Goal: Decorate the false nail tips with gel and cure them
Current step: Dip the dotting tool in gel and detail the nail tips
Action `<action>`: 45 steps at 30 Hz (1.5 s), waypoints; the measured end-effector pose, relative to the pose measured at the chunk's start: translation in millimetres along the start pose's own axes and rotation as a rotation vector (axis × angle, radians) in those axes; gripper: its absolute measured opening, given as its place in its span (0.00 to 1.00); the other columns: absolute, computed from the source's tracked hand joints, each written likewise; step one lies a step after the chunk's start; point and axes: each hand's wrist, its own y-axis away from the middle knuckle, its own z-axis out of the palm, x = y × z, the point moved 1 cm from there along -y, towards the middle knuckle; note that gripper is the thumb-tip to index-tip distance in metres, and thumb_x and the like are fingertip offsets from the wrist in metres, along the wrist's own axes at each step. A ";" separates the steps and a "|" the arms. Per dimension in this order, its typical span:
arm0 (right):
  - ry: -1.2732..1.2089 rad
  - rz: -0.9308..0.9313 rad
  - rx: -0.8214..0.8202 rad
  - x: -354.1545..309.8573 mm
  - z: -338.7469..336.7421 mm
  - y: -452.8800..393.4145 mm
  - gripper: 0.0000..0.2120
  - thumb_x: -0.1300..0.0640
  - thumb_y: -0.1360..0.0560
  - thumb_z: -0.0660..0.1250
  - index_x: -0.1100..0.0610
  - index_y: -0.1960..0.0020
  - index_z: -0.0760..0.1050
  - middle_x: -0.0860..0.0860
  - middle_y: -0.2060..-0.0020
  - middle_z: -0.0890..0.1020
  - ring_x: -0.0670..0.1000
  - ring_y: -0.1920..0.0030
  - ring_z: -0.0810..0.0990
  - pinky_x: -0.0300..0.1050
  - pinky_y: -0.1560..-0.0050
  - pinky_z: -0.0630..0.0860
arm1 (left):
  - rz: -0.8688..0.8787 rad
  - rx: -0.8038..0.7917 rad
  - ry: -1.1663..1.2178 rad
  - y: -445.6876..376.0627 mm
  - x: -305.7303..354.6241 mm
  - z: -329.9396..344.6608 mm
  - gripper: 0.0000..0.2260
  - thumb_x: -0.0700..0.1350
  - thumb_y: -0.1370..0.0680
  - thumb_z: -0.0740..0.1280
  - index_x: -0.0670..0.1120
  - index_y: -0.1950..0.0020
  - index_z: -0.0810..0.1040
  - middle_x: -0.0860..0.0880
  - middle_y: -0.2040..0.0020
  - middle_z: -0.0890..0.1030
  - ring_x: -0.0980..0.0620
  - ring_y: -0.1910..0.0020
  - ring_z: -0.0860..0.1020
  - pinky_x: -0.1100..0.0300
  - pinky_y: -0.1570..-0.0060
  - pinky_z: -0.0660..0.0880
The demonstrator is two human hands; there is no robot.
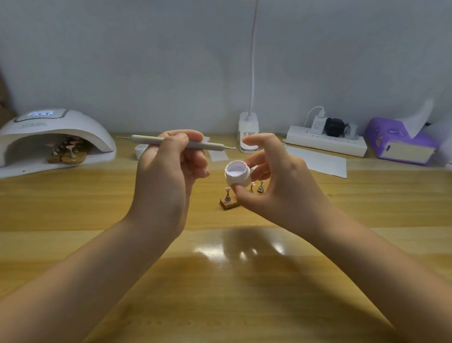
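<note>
1. Hands raised above the worktop (88, 217), forearms angled inward.
2. My left hand (168, 174) has fingers curled around a dotting tool (174, 142), held level.
3. My right hand (276, 181) pinches an open gel pot (237, 175), tilted towards me.
4. Nail tips on stands (256, 187) sit just behind the pot.

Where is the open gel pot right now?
In the head view, the gel pot is right of centre, held up by the right hand above the nail tip stand on the table.
</note>
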 end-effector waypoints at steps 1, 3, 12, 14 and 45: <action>-0.001 0.002 0.003 0.2 0.2 0.0 0.32 0.51 0.32 0.75 0.51 0.33 0.64 0.46 0.52 0.80 0.45 0.57 0.79 0.43 0.56 0.81 | -0.011 0.001 0.029 -0.3 -0.4 -0.2 0.13 0.38 0.19 0.54 0.42 0.56 0.76 0.50 0.73 0.74 0.54 0.72 0.73 0.62 0.67 0.75; -0.003 0.004 0.010 1.2 0.4 -0.4 0.32 0.50 0.32 0.75 0.51 0.33 0.64 0.46 0.52 0.80 0.44 0.57 0.79 0.41 0.56 0.81 | -0.013 -0.005 0.060 -0.5 -1.4 -1.1 0.12 0.37 0.20 0.54 0.42 0.56 0.76 0.51 0.73 0.75 0.55 0.71 0.74 0.62 0.68 0.75; -0.048 0.074 0.005 6.6 0.3 -0.9 0.32 0.49 0.30 0.74 0.51 0.32 0.63 0.46 0.55 0.80 0.45 0.59 0.79 0.40 0.58 0.80 | 0.008 -0.035 0.066 -3.2 -7.3 -5.6 0.16 0.38 0.21 0.54 0.43 0.55 0.81 0.49 0.67 0.79 0.55 0.65 0.78 0.62 0.63 0.76; -0.043 0.105 -0.014 9.2 0.5 -1.1 0.32 0.48 0.30 0.74 0.51 0.31 0.63 0.45 0.56 0.79 0.45 0.59 0.79 0.42 0.56 0.80 | 0.000 -0.034 0.085 -2.9 -6.6 -5.0 0.16 0.39 0.20 0.54 0.42 0.53 0.82 0.49 0.67 0.80 0.55 0.65 0.79 0.62 0.62 0.77; 0.229 0.449 0.082 89.8 -21.1 5.9 0.27 0.48 0.30 0.72 0.51 0.33 0.69 0.49 0.43 0.77 0.54 0.39 0.72 0.50 0.44 0.71 | 0.078 -0.089 -0.269 4.8 -47.6 -22.0 0.12 0.47 0.24 0.59 0.46 0.50 0.81 0.49 0.62 0.82 0.50 0.58 0.80 0.57 0.54 0.78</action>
